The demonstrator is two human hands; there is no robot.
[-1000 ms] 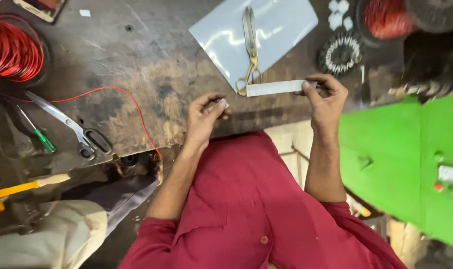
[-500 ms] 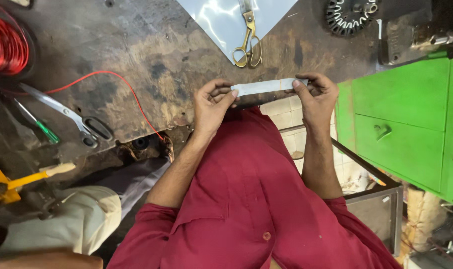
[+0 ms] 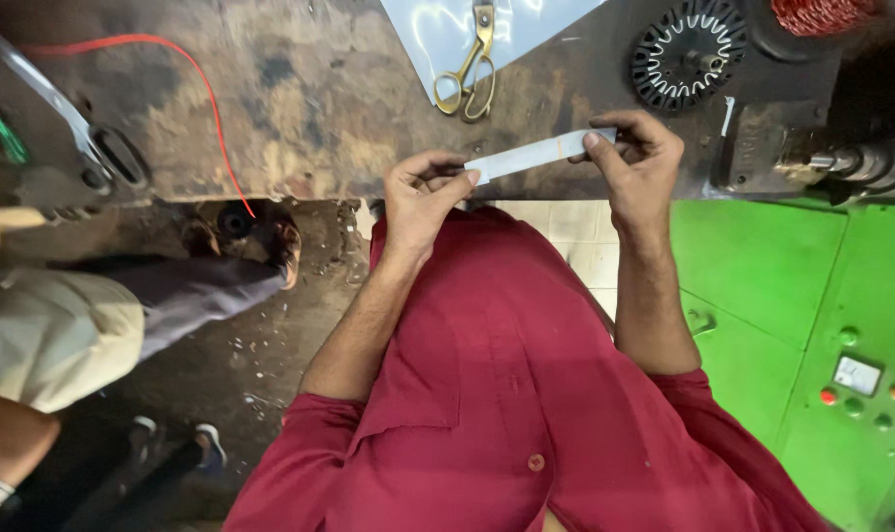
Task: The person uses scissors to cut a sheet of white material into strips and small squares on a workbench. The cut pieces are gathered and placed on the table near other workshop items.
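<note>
The pale paper strip [image 3: 541,155] is pinched at both ends by left hand [image 3: 423,202] and right hand [image 3: 634,163], so it's probably best kept taut and level.

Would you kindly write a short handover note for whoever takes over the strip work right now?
Left hand: pinches the near end of the pale strip.
Right hand: pinches its far end, so the strip is held taut above the bench edge.
Scissors: lying shut on the pale sheet, untouched.
Stator core: on the bench, to the right of the sheet.
Done: a strip is cut free and in hand.
Left: the strip is not yet placed anywhere.
</note>
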